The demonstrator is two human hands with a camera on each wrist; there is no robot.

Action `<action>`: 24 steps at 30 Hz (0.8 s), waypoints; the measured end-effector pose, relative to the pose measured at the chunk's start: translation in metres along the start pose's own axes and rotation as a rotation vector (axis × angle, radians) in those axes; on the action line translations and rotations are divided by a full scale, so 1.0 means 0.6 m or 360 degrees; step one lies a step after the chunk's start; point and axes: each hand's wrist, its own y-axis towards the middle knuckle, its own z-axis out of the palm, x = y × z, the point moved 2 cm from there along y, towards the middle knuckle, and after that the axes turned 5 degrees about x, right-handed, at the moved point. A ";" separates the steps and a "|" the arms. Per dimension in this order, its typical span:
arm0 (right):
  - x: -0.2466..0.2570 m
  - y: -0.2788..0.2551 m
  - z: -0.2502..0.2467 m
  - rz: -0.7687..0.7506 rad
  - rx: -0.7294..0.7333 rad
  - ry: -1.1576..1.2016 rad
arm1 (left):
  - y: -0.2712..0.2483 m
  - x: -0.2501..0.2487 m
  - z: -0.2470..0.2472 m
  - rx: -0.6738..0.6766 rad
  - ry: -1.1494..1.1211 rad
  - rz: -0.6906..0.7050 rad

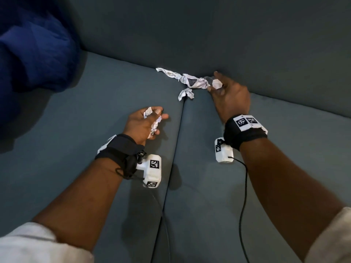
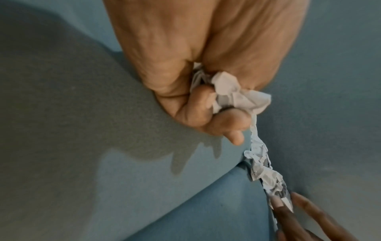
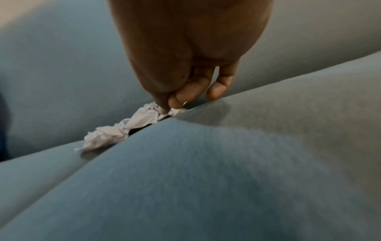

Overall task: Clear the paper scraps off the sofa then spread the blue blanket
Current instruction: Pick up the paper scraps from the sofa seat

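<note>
Nearest, left hand (image 1: 141, 123) is curled round a paper wad (image 1: 155, 125) over the sofa (image 1: 275, 186) seat. Beyond it a small scrap (image 1: 185, 93) lies right on the gap btwn the two seat cushions. Right hand (image 1: 230, 98) pinches one end of a long twisted scrap (image 1: 190, 79) lying along the seat/back crease. Farthest left, blue blanket (image 1: 32, 50) sits bunched, not spread. Risks, imo: a quick tug could tear the long scrap & leave bits in the crease; a nudge could push the small scrap down the gap; left hand looks full, so adding more may spill the wad.
</note>
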 end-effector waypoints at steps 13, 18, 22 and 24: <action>0.000 -0.074 -0.014 -0.0151 -0.0212 0.0353 | 0.000 0.009 0.009 -0.0135 0.0012 0.0135; 0.087 -0.168 -0.002 -0.0436 0.0120 0.0395 | -0.004 0.013 0.027 -0.0222 -0.0056 0.0216; 0.164 -0.227 0.063 -0.0640 0.0511 0.0265 | -0.013 0.009 0.035 -0.0154 -0.0039 0.0141; 0.181 -0.232 0.076 -0.0621 0.0640 0.0301 | -0.022 0.003 0.032 -0.0174 0.0036 0.0091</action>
